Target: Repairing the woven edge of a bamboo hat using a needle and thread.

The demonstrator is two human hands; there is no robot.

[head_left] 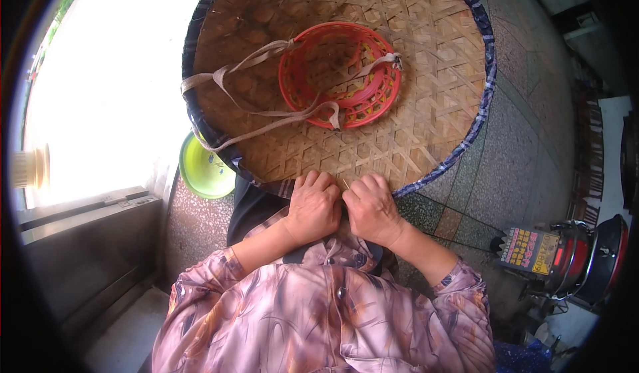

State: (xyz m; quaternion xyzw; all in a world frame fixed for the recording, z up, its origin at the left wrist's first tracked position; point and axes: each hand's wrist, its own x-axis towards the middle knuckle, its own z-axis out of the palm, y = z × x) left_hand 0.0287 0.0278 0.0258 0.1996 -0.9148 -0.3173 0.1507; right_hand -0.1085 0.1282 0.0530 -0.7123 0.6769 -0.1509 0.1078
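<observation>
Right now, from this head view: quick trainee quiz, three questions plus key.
1. True or false: the red basket lies in the woven tray.
2. The green basin shows on which side of the picture? A) far right B) left C) lower right
3. Fill in: the left hand and right hand are both at the tray's ____ rim (near or far from the person).

Key: 1. True. 2. B. 3. Near.
</observation>
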